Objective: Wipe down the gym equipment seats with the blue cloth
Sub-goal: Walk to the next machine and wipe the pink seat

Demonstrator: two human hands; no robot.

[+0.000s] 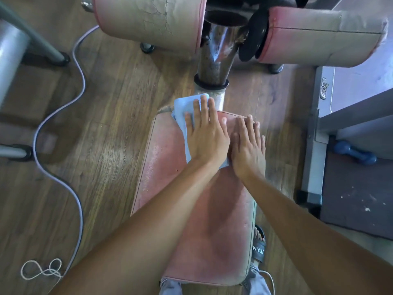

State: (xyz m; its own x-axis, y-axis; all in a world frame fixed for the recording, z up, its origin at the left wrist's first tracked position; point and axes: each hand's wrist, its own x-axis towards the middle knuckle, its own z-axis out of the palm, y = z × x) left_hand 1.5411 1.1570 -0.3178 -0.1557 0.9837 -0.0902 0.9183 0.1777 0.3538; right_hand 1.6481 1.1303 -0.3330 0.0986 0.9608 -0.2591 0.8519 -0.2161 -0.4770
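Note:
A worn pink padded seat (168, 188) runs from the bottom centre up toward a metal post. The blue cloth (182, 109) lies over the seat's far left corner. My left hand (205, 133) presses flat on the cloth with straight fingers. Beside it, my right hand (247, 145) rests flat on the bare seat pad, fingers straight, its edge touching the cloth's near corner.
Two cracked pink roller pads (153, 20) (319, 37) flank the chrome post (217, 58) beyond the seat. A pale cable (57, 116) snakes over the wooden floor at left. A grey machine frame (314, 145) and a blue dumbbell (354, 153) stand at right. A sandalled foot (259, 245) shows beside the seat.

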